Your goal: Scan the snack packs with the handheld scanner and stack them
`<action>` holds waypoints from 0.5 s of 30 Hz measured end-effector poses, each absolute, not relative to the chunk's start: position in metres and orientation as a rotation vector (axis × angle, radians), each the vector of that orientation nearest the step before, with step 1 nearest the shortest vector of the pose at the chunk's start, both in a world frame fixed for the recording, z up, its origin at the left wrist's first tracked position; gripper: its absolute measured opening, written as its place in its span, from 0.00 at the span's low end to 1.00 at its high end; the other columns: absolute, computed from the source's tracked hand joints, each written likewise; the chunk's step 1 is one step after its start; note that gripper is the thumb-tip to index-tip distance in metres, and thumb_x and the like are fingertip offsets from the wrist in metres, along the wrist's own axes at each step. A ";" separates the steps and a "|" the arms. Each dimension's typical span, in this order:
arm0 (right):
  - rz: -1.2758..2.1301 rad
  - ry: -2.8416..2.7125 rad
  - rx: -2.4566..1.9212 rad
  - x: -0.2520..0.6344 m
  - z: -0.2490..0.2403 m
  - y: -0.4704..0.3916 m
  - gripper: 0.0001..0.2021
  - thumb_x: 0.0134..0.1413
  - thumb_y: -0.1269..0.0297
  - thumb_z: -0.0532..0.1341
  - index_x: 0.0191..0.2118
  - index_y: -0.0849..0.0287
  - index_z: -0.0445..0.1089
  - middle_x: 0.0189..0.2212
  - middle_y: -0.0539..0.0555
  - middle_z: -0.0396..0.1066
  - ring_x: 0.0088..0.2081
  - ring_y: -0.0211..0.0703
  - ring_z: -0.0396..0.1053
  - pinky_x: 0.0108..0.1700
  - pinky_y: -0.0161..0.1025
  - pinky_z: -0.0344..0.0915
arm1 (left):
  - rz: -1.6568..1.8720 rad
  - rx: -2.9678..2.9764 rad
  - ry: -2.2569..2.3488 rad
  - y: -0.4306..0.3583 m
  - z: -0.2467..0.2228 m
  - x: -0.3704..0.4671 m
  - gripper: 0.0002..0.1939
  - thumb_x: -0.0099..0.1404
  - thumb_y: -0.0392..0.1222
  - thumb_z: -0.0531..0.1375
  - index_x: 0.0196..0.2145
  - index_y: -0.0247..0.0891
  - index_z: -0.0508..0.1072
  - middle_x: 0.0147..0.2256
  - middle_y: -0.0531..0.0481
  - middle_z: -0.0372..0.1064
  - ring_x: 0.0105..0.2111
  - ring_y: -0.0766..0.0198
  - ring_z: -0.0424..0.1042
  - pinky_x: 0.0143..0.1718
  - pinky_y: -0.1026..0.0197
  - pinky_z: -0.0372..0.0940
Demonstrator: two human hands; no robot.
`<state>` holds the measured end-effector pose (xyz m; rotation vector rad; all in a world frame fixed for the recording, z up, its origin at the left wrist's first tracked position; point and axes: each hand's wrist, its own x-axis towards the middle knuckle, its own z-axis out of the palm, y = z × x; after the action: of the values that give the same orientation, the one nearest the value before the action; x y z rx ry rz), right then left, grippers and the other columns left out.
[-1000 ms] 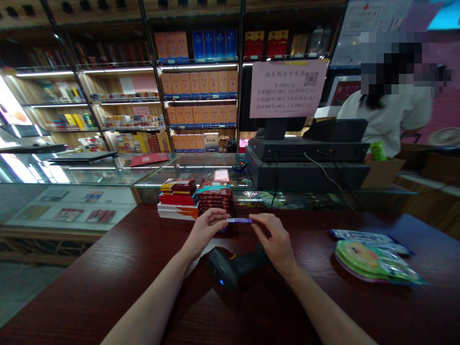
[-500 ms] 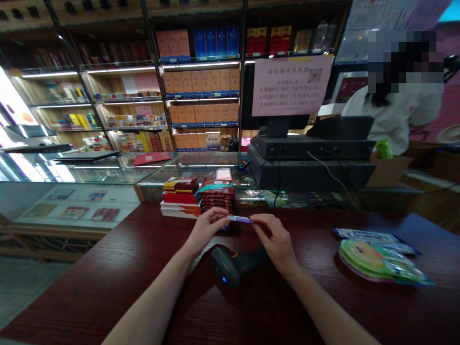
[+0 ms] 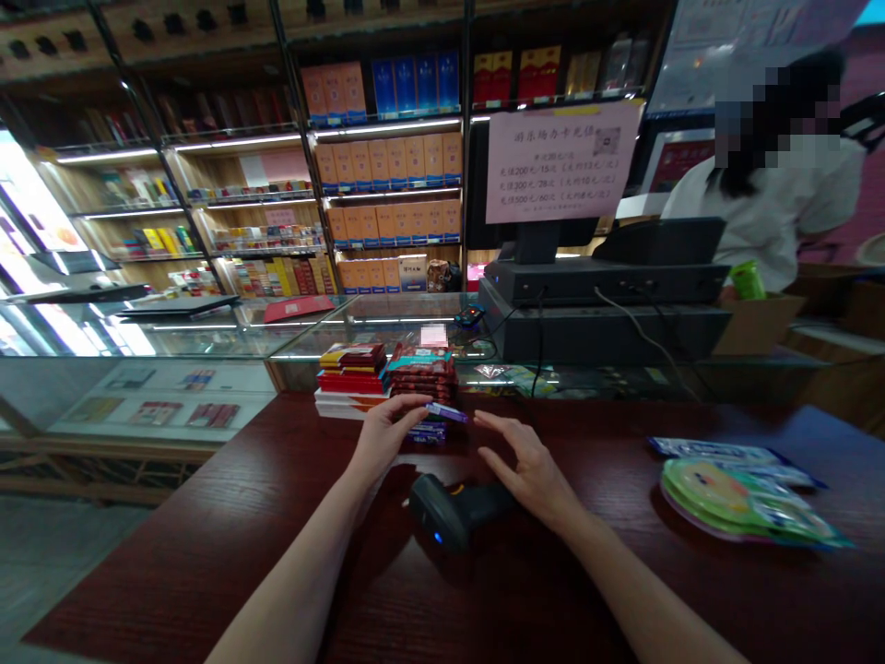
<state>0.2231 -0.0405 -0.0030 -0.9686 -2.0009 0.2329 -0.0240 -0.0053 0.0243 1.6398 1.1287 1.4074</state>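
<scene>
Several tiers of lit shelving (image 3: 387, 129) are lined with boxes, stood upright in rows, presumably so that their fronts can be seen. Before them a glass display case (image 3: 387, 309) is set, and nearest the camera a dark wooden bench (image 3: 442, 609) is spread. A person in a white top (image 3: 753, 212) is seen beyond the case, at the right. A till (image 3: 608, 323) is placed on the glass; over its monitor (image 3: 477, 180) a pink sign (image 3: 560, 171) is hung, probably to be read from the bench side. On the bench's right, green packs (image 3: 733, 498) are laid beside a blue-and-white packet (image 3: 733, 459). Near its far edge, red-and-white boxes (image 3: 352, 380) and brown-red packets (image 3: 423, 373) are piled flat, likely for steadiness. A handheld scanner (image 3: 442, 516) is laid with its handle toward the right hand (image 3: 525, 466), perhaps for reach. In the right hand's grip nothing is held; thumb and fingers are spread. By the left hand (image 3: 383, 433) a slim purple packet (image 3: 447, 412) is pinched at one end and held above the bench, its other end just beside the right fingertips, seemingly so that most of its length is left uncovered. Beneath it, similar purple packets (image 3: 427, 432) are laid on the bench.
</scene>
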 end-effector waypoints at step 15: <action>0.523 -2.458 -0.896 0.232 0.007 -0.057 0.39 0.44 0.57 0.74 0.64 0.43 0.63 0.55 0.54 0.72 0.56 0.56 0.66 0.60 0.51 0.59 | 1.633 2.109 1.459 0.000 0.027 -0.050 0.07 0.63 0.42 0.64 0.39 0.51 0.81 0.43 0.54 0.79 0.50 0.56 0.73 0.67 0.42 0.42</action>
<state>0.2322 -0.0570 0.0067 -0.8965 -2.4583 0.5234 -0.0500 0.0001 0.0268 2.1089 1.4586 1.6330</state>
